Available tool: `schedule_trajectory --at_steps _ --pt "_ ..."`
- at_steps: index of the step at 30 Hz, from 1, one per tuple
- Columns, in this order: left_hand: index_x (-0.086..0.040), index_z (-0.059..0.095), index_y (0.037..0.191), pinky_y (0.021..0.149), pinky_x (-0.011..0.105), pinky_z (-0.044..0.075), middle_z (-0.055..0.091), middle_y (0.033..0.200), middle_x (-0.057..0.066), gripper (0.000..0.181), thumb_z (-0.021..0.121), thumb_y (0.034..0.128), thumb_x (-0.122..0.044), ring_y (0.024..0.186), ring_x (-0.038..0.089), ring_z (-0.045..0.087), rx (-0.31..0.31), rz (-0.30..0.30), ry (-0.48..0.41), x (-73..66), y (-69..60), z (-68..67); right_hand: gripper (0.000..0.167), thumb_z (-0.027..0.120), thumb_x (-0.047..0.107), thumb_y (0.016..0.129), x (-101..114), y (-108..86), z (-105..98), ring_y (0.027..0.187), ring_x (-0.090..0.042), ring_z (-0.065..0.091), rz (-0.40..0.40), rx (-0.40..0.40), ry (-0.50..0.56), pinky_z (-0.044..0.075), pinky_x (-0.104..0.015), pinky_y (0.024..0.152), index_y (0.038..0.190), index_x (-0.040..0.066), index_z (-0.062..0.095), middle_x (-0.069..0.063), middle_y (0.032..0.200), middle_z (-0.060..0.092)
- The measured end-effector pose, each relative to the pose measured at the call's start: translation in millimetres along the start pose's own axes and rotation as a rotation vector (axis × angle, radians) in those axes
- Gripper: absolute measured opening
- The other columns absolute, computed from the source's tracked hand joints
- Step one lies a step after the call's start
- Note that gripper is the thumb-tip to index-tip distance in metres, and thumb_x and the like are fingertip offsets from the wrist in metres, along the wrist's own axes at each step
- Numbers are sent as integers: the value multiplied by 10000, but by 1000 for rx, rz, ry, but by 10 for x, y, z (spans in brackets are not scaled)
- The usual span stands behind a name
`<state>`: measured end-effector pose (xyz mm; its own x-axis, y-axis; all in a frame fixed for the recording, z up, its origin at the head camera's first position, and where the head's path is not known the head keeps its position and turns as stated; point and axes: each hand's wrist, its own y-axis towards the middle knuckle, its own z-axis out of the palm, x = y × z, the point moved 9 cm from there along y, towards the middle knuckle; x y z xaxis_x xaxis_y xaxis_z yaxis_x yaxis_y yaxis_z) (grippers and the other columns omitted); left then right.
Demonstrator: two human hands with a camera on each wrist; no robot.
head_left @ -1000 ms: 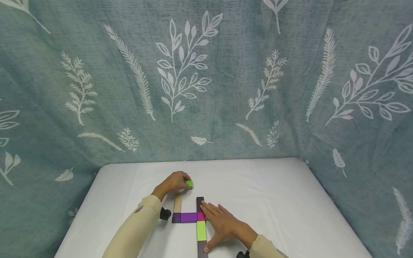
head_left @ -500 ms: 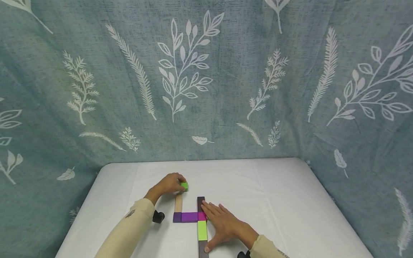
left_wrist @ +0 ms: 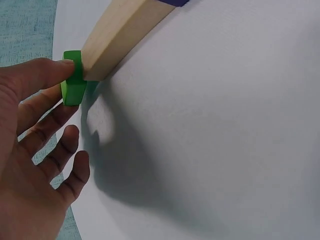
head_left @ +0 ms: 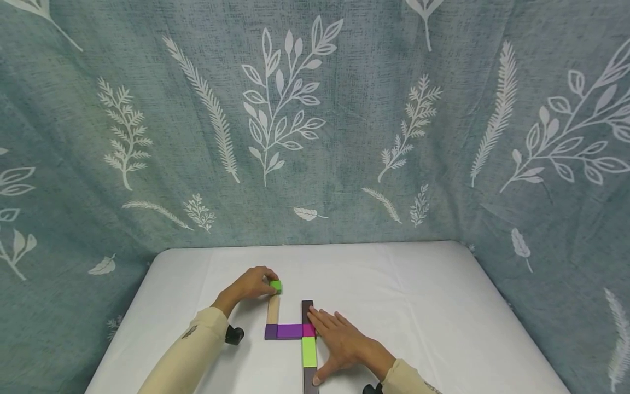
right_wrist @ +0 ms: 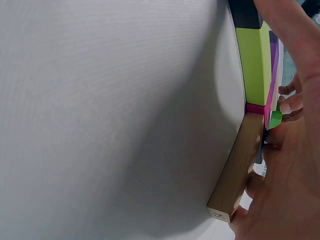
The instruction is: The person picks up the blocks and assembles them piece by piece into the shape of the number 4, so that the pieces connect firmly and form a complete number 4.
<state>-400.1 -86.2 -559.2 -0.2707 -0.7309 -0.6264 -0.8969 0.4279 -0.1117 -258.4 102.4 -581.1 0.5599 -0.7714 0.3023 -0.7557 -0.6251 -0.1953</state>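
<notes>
In the head view my left hand [head_left: 250,283] pinches a small green block [head_left: 276,285] at the far end of a plain wooden block [head_left: 273,311]. The left wrist view shows the green block [left_wrist: 74,82] against that end, thumb on one side. A dark purple cube [head_left: 271,331], a purple block [head_left: 290,331] and a pink cube [head_left: 308,330] form a row. A black block [head_left: 307,311] extends beyond the pink cube; a lime block [head_left: 309,351] and dark block [head_left: 309,375] lie nearer. My right hand [head_left: 342,343] rests over these blocks, fingers straight, thumb on the nearer dark block.
Under my right hand, another wooden block [right_wrist: 237,165] joins the pink cube, mostly hidden in the head view. Everything lies on a white-covered table [head_left: 418,306]. A leaf-patterned teal curtain [head_left: 344,137] hangs behind and around it.
My left hand has moved left and slightly nearer, bringing the green block to the wooden block's far end. The right hand has stayed in place on the blocks.
</notes>
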Motion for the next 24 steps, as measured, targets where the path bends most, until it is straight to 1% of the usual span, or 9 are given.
schedule_trajectory --at_steps 6,11,13,20,24 --pt "-77 737 1117 852 432 507 658 1014 19 284 779 843 -138 949 196 580 -1 1 -14 -44 -63 -37 1384 770 816 592 10 -4 -19 1528 -257 186 3 -3 0 167 -506 1208 1623 102 184 -37 1688 158" --pt "-88 738 1130 886 445 502 658 1021 7 294 779 845 -148 974 201 592 6 -3 3 7 -65 -10 1382 772 812 595 16 -6 -24 1527 -259 189 0 -1 0 169 -510 1207 1622 97 185 -43 1688 158" --pt "-88 739 1129 892 445 501 657 1018 2 291 783 847 -147 984 204 595 6 -3 -4 20 -66 0 1381 772 811 597 17 -8 -25 1527 -260 189 -2 0 0 170 -513 1206 1621 94 186 -45 1688 157" --pt "-82 743 1093 818 408 510 655 999 0 260 785 840 -128 945 192 583 -2 30 -22 11 -71 8 1378 769 813 600 16 -7 -23 1527 -260 188 -3 2 10 170 -516 1205 1622 96 184 -46 1688 158" --pt "-85 743 1095 817 408 509 656 997 1 262 786 841 -132 933 178 578 -4 20 -23 10 -78 19 1379 770 812 601 13 -3 -17 1527 -260 190 -3 5 18 169 -521 1204 1623 99 179 -47 1688 154"
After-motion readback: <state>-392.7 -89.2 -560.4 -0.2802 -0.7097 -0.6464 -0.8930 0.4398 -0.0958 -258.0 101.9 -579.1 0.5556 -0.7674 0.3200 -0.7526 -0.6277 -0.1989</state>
